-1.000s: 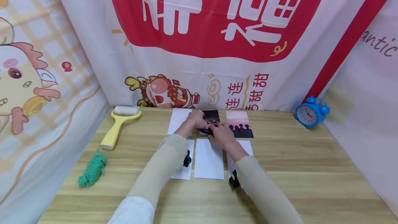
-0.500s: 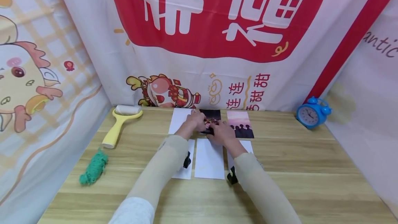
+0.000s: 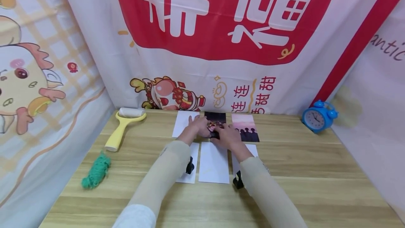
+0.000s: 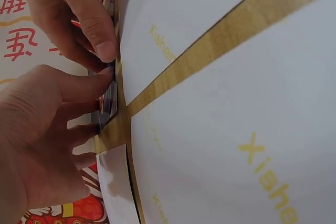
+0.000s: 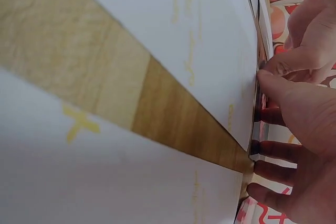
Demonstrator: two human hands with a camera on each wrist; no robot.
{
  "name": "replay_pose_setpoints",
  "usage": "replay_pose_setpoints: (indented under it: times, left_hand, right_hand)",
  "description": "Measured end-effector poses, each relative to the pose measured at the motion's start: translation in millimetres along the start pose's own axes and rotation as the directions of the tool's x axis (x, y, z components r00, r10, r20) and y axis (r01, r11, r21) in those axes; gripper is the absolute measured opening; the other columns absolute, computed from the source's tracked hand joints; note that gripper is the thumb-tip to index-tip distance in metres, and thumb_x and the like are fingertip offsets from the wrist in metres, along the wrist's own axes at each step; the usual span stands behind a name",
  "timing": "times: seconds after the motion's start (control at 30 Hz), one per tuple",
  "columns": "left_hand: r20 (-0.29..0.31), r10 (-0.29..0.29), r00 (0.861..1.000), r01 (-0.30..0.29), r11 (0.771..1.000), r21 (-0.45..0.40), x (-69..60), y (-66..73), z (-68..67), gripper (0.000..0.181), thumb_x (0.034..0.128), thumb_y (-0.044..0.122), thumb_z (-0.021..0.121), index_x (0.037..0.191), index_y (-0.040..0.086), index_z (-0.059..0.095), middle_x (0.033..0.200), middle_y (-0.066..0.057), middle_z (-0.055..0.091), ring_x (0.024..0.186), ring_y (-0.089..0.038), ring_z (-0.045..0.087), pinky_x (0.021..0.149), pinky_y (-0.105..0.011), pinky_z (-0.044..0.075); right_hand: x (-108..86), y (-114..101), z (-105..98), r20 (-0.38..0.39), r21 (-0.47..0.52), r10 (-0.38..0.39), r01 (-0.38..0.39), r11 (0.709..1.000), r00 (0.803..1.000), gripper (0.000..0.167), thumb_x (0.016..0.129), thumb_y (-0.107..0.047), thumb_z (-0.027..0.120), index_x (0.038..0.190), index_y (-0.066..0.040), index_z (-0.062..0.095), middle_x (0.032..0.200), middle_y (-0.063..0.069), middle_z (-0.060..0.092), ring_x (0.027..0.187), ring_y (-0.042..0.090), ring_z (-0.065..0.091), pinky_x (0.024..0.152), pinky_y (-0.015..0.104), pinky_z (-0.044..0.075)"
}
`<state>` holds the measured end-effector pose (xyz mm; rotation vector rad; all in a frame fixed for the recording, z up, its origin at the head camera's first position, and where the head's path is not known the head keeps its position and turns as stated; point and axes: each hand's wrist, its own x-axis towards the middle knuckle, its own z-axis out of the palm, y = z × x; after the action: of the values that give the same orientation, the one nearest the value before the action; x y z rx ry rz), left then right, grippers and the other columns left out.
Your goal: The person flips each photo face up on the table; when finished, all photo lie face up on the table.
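Note:
A dark photo card (image 3: 215, 117) with a bright colourful patch lies in the middle of the back row of cards on the table. My left hand (image 3: 200, 125) rests over its left side, with fingers spread towards the white card (image 3: 182, 122) beside it. On the right side of the photo card lies my right hand (image 3: 228, 136), its fingers extended. In the left wrist view, the left thumb (image 4: 89, 83) almost meets the right hand (image 4: 79, 11) at the card's near edge. The hands cover much of the photo card.
A pink silhouette photo card (image 3: 245, 126) lies to the right. Nearer are several white cards (image 3: 214, 163), and black clips (image 3: 238, 180) show beside my forearms. A yellow-handled roller (image 3: 117, 135) and green cord (image 3: 96, 171) lie left; a blue alarm clock (image 3: 317, 116) stands far right.
The dark photo card's near edge looks lower and flatter than a second ago. My left hand's fingers have spread, and more of the bright patch shows between my hands.

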<state>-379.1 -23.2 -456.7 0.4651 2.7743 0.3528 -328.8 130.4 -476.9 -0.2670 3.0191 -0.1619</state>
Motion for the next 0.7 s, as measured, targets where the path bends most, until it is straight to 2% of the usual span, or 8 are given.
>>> replay_pose_setpoints:
  times: [0.1,0.33,0.57,0.7]
  left_hand:
    - [0.022,-0.011,1.0,0.011,1.0,-0.01,-5.6,1.5,-1.7,0.07,0.0916,0.033,0.072,0.156,0.019,0.049,0.173,-0.008,0.03,0.164,-0.039,0.014,0.132,-0.066,0.0]
    - [0.028,-0.035,0.999,0.036,0.998,-0.053,-7.8,-2.3,3.3,0.072,0.0912,0.032,0.074,0.157,0.023,0.047,0.174,-0.005,0.027,0.164,-0.038,0.013,0.132,-0.067,-0.002]
    - [-0.042,-0.012,0.999,0.01,0.999,-0.047,-1.9,-3.5,5.0,0.066,0.0873,0.035,0.078,0.149,0.021,0.058,0.167,-0.007,0.042,0.161,-0.038,0.023,0.133,-0.065,0.004]
    - [-0.042,0.013,0.999,-0.015,0.999,-0.038,-2.5,-1.0,3.7,0.063,0.0869,0.037,0.078,0.145,0.022,0.062,0.16,-0.007,0.05,0.159,-0.04,0.027,0.132,-0.067,0.005]
  right_hand:
    - [0.4,1.3,1.0,0.0,0.006,0.002,-0.002,1.0,1.0,0.06,0.098,-0.057,0.063,0.151,-0.029,0.055,0.16,0.015,0.049,0.142,0.04,0.049,0.113,0.061,0.048]
    - [-1.2,1.0,2.5,0.011,0.005,-0.01,0.01,1.0,1.0,0.06,0.099,-0.058,0.059,0.152,-0.03,0.054,0.16,0.017,0.048,0.142,0.042,0.048,0.11,0.063,0.049]
    - [0.5,-2.2,-2.2,-0.017,0.022,-0.023,0.024,0.999,1.0,0.051,0.102,-0.054,0.058,0.145,-0.026,0.062,0.154,0.018,0.055,0.138,0.04,0.053,0.111,0.06,0.05]
    - [2.2,-0.4,-5.4,-0.019,0.025,-0.027,0.027,0.999,0.999,0.045,0.103,-0.048,0.059,0.139,-0.023,0.067,0.148,0.019,0.06,0.133,0.039,0.057,0.107,0.059,0.053]
